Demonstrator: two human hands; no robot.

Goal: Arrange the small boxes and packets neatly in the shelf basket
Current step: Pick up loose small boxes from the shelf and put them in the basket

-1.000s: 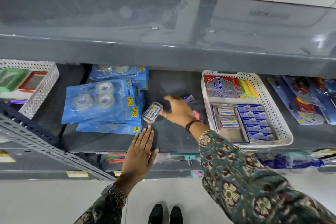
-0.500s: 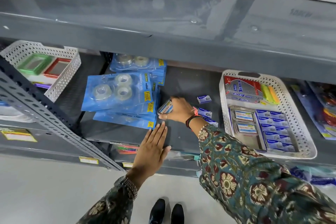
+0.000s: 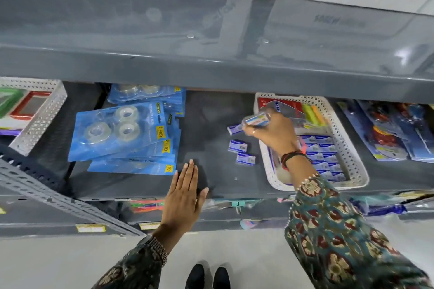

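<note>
A white perforated basket (image 3: pixel 347 148) sits on the grey shelf at the right, with rows of small blue boxes (image 3: pixel 321 148) and a red packet (image 3: pixel 281 105) inside. My right hand (image 3: pixel 274 134) hovers over the basket's left rim, shut on a small clear-cased packet (image 3: pixel 257 119). Three small blue boxes lie loose on the shelf left of the basket: one (image 3: pixel 234 128) by my fingers, one (image 3: pixel 237 146) below it, one (image 3: pixel 245 158) nearest the front. My left hand (image 3: pixel 185 192) lies flat and open on the shelf's front edge, holding nothing.
Blue tape blister packs (image 3: pixel 122 134) are stacked at the left middle of the shelf. Another white basket (image 3: pixel 44 119) with framed items stands far left. Packaged tools (image 3: pixel 387 134) lie at the right. A grey shelf board (image 3: pixel 211 37) overhangs above.
My right hand has lifted the clear-cased packet from beside the tape packs and carried it right, to the basket's left rim. My left hand has stayed on the shelf edge.
</note>
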